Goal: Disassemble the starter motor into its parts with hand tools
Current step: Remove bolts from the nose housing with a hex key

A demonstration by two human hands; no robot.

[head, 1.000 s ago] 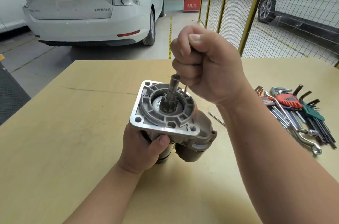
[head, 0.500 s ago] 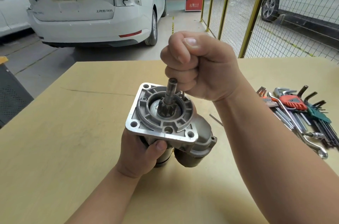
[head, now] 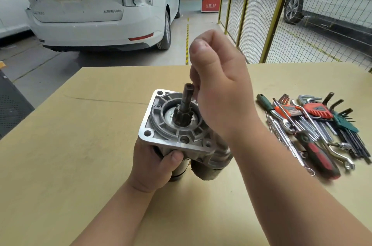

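Aluminium-faced, the starter motor (head: 181, 139) is held on end over the table (head: 80, 145), its long axis upright and the pinion shaft (head: 186, 100) pointing up. The left hand (head: 153, 167) grips the body from below-left. The right hand (head: 219, 88) hovers just right of the shaft, nearer the next fastener. Its fingers are curled, around what I cannot tell. Hex keys (head: 330, 130) sit in red and green holders, well to the right.

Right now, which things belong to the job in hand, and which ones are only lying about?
In the job: starter motor, gripped by the left hand; right hand curled beside its shaft.
Lying about: hex key sets, red-and-black screwdriver, spanner on the table; white car behind.
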